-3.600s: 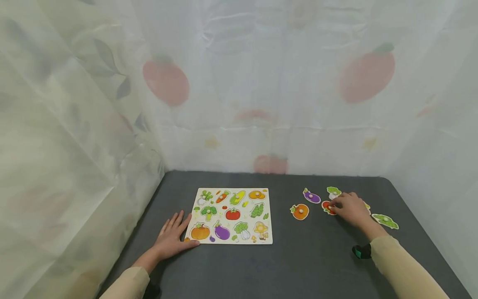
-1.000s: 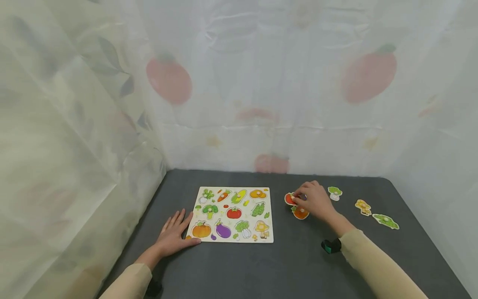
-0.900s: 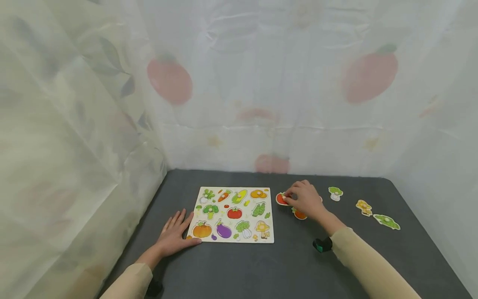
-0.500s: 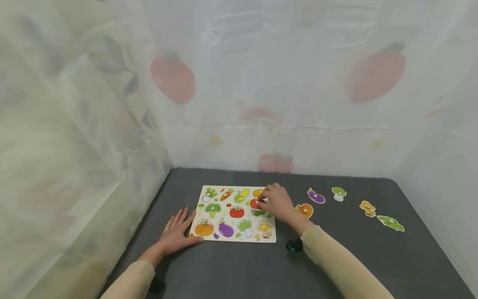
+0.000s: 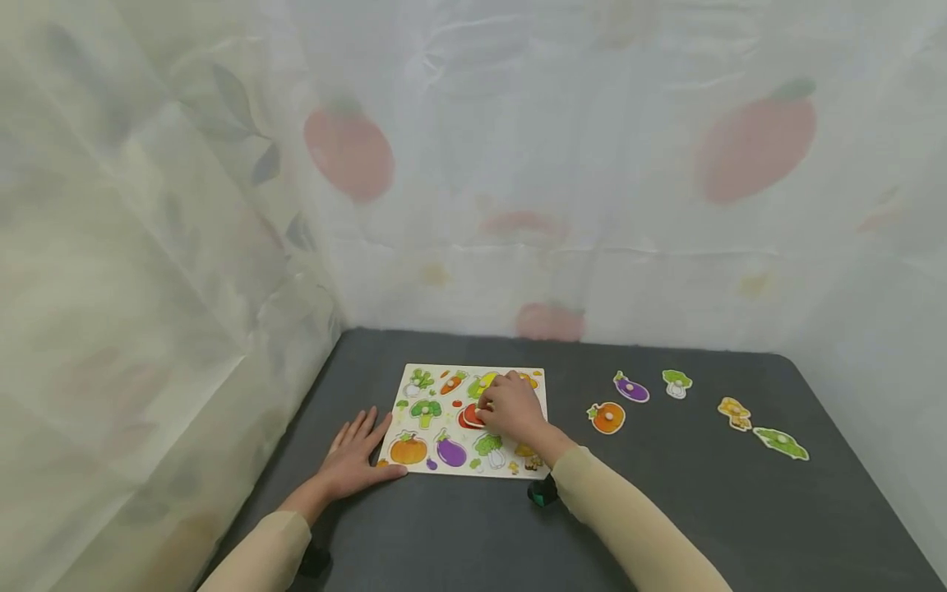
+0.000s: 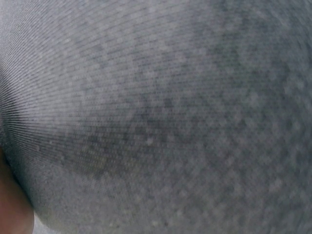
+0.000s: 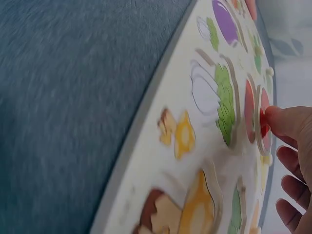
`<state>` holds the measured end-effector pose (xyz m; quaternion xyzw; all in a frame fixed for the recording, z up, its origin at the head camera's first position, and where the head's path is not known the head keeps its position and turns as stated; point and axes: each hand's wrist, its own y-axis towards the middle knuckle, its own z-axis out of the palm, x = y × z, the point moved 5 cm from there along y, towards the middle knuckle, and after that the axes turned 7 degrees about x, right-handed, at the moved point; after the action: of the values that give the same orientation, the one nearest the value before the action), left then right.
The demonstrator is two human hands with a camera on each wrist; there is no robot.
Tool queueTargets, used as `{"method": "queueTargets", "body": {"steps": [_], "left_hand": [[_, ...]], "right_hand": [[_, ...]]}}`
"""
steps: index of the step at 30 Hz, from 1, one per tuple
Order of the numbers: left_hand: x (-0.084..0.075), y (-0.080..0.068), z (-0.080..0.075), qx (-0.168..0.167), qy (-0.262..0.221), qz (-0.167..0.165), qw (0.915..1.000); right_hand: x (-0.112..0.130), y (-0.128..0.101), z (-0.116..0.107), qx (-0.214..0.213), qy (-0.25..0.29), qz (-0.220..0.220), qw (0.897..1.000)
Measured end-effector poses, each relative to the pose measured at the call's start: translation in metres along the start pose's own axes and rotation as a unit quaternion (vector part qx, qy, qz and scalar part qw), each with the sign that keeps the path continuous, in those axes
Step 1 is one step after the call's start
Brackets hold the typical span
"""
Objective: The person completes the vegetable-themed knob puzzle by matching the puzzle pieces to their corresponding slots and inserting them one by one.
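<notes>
My right hand [image 5: 515,409] pinches a tomato puzzle piece [image 7: 264,101] between thumb and fingers. It holds the piece tilted and slightly raised over the tomato outline of the vegetable puzzle board [image 5: 473,473], partly overlapping it. My left hand [image 5: 358,455] rests with fingers spread at the board's lower left, its thumb along the lower corner. Knobbed pieces such as broccoli [image 5: 425,413] and carrot [image 5: 454,383] sit in the board. The right hand hides part of the board's right side. The left wrist view shows mostly grey tabletop [image 6: 170,117] and some skin.
Loose pieces lie to the right of the board: an eggplant [image 5: 631,387], an orange pumpkin [image 5: 607,418], a bok choy [image 5: 676,384], a mushroom [image 5: 735,413] and a pea pod [image 5: 781,443]. Printed curtains [image 5: 459,164] hang behind and beside the dark table [image 5: 444,534].
My right hand has picked up the tomato piece from among the loose pieces and carried it left over the board. My left hand has stayed at the board's corner.
</notes>
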<state>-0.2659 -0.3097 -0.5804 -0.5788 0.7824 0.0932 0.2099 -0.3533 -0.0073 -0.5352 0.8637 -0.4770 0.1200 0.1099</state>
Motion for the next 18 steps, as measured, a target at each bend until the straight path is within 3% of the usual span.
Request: {"method": "queueTargets", "body": {"steps": [6,18], "left_hand": [[0.000,0.000,0.000,-0.001,-0.006,0.005,1.0000],[-0.003,0.001,-0.003,0.013,0.015,-0.021,0.9996]], "right_hand": [[0.007,0.004,0.008,0.006,0.012,0.009,1.000],[0.010,0.006,0.012,-0.007,0.005,0.004,1.000]]}}
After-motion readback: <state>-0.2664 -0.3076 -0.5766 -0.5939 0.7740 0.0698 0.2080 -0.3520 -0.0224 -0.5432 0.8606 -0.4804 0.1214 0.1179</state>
